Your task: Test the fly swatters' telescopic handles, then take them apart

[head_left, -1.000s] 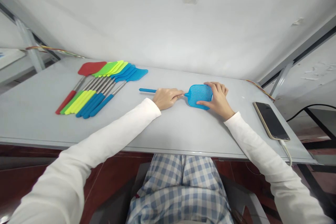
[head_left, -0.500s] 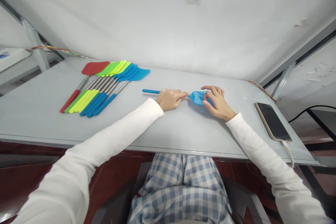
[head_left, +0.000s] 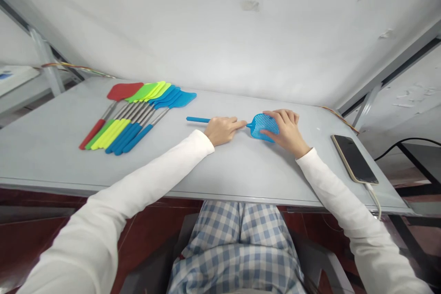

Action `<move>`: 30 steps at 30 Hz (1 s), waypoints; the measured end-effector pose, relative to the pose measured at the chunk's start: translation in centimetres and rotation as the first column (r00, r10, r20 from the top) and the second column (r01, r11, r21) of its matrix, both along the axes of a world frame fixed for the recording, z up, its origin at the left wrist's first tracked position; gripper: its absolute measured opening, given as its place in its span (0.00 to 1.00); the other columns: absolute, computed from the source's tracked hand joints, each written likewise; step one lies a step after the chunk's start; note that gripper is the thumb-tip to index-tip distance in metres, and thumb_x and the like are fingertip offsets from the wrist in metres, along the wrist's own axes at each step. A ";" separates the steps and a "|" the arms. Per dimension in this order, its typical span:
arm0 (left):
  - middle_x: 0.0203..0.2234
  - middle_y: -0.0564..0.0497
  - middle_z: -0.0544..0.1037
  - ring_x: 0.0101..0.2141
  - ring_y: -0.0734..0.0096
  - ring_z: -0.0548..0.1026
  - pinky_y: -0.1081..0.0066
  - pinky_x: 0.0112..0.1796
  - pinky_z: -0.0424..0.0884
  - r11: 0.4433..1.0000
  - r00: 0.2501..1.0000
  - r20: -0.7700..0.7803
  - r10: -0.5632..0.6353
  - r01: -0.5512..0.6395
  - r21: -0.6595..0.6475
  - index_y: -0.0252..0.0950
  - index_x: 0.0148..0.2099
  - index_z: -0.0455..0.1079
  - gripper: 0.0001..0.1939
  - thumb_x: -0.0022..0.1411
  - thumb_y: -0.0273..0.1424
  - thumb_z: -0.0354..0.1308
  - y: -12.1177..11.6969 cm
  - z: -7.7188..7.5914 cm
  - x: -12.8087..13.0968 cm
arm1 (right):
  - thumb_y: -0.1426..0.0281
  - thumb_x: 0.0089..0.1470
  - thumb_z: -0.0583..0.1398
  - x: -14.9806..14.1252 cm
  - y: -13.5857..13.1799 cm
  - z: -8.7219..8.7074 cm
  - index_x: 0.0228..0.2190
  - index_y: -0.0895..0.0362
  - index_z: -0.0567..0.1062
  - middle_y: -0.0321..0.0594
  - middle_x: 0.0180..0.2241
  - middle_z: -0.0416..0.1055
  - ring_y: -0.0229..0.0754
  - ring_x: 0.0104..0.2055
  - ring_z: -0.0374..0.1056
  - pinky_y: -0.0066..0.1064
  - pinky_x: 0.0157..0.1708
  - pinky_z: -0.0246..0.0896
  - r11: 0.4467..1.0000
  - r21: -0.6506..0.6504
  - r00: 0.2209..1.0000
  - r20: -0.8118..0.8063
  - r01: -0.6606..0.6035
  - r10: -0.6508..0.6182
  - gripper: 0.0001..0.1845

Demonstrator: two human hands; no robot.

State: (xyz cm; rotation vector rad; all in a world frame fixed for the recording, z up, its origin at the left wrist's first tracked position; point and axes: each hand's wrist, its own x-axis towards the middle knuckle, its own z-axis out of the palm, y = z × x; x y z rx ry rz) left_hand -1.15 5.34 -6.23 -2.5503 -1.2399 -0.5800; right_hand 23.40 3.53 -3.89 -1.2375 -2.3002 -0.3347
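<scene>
A blue fly swatter (head_left: pixel 259 125) with a perforated head lies crosswise over the middle of the table, its handle pointing left. My left hand (head_left: pixel 222 130) is closed around its shaft, index finger stretched along it toward the neck; most of the shaft is hidden under that hand. At the mesh head, my right hand (head_left: pixel 286 131) has its thumb on the near part and its fingers over the far edge, covering the right end. To the left lie several more fly swatters (head_left: pixel 120 133) in a fanned row, with red, green, yellow and blue heads and handles.
A smartphone (head_left: pixel 354 158) with a white charging cable (head_left: pixel 374 198) plugged in lies at the right of the grey table (head_left: pixel 237 172). Behind rises a white wall (head_left: pixel 220 46). Thin coloured wires (head_left: pixel 339 117) run along the table's back corners.
My right hand has shifted from a loose pinch over the swatter head to spanning its edges, and the mesh now faces up more fully. My left hand has stayed in place.
</scene>
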 end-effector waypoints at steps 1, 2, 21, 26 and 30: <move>0.29 0.49 0.78 0.28 0.69 0.74 0.72 0.24 0.56 0.999 0.999 0.034 0.024 -0.023 -0.024 0.45 0.50 0.74 0.18 0.66 0.31 0.45 -0.1 0.0 0.0 | 0.59 0.61 0.52 -0.3 -0.3 0.0 0.49 0.52 0.70 0.46 0.44 0.70 0.51 0.49 0.60 0.44 0.49 0.47 0.998 0.061 1.000 0.016 0.017 -0.018 0.18; 0.30 0.49 0.78 0.29 0.69 0.75 0.73 0.24 0.56 0.998 0.996 0.075 0.044 -0.041 -0.044 0.45 0.49 0.74 0.18 0.67 0.33 0.44 -0.1 0.1 0.0 | 0.64 0.62 0.51 -0.6 -0.5 0.0 0.45 0.51 0.72 0.44 0.41 0.71 0.49 0.48 0.61 0.43 0.49 0.46 0.994 0.109 0.999 0.042 0.019 -0.024 0.14; 0.27 0.49 0.76 0.25 0.69 0.72 0.71 0.24 0.55 0.998 0.999 -0.050 -0.016 0.019 0.058 0.47 0.49 0.74 0.17 0.66 0.32 0.46 -0.5 0.4 -0.1 | 0.53 0.58 0.56 -0.1 0.5 0.2 0.41 0.53 0.72 0.41 0.38 0.74 0.47 0.44 0.66 0.41 0.49 0.49 0.996 0.088 1.000 -0.003 -0.006 0.006 0.18; 0.31 0.50 0.78 0.29 0.69 0.75 0.71 0.23 0.52 0.997 0.992 0.101 0.073 -0.074 -0.001 0.47 0.49 0.74 0.19 0.69 0.39 0.42 -0.4 0.8 -0.3 | 0.73 0.63 0.50 -1.5 -1.0 0.4 0.33 0.51 0.72 0.38 0.44 0.74 0.43 0.47 0.64 0.38 0.47 0.49 0.965 0.216 0.979 0.172 -0.148 0.112 0.13; 0.27 0.50 0.78 0.27 0.69 0.74 0.71 0.23 0.49 0.998 0.996 0.067 0.062 -0.063 0.017 0.47 0.47 0.76 0.19 0.68 0.42 0.44 -0.3 0.6 -0.7 | 0.58 0.62 0.51 -1.7 -1.5 0.5 0.37 0.53 0.71 0.43 0.55 0.67 0.48 0.55 0.60 0.41 0.53 0.50 0.975 0.016 0.965 0.143 -0.223 0.218 0.14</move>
